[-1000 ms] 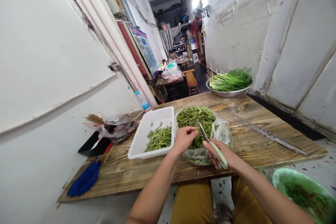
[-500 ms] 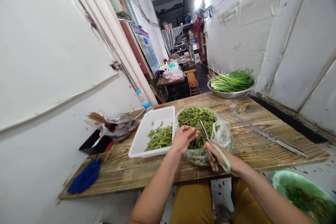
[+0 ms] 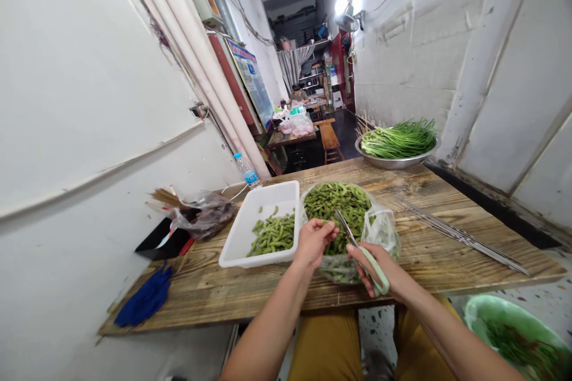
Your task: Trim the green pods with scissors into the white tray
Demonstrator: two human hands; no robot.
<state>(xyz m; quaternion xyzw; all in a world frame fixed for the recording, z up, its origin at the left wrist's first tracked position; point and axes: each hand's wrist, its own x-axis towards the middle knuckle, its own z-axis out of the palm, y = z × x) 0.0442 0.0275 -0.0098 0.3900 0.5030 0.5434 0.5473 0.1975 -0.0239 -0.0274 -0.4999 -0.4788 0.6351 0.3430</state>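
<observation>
My right hand is wrapped round the pale green handles of a pair of scissors. The blades are close together and point up and left, beside the fingertips of my left hand. My left hand is in a pinch on a green soybean pod, mostly hidden by the fingers. Both hands are over a plastic bag full of soybean pods. To its left stands a white plastic tub with a smaller heap of pods inside.
Metal skewers lie on the wooden table at right. A steel bowl of green stalks stands at the far corner. Leftward are a water bottle, a black box and blue cloth. A green-lined bin stands at lower right.
The scissor blades have come together and their handles have closed up in my right hand. My left hand stays almost in place, still pinching. The view has shifted slightly.
</observation>
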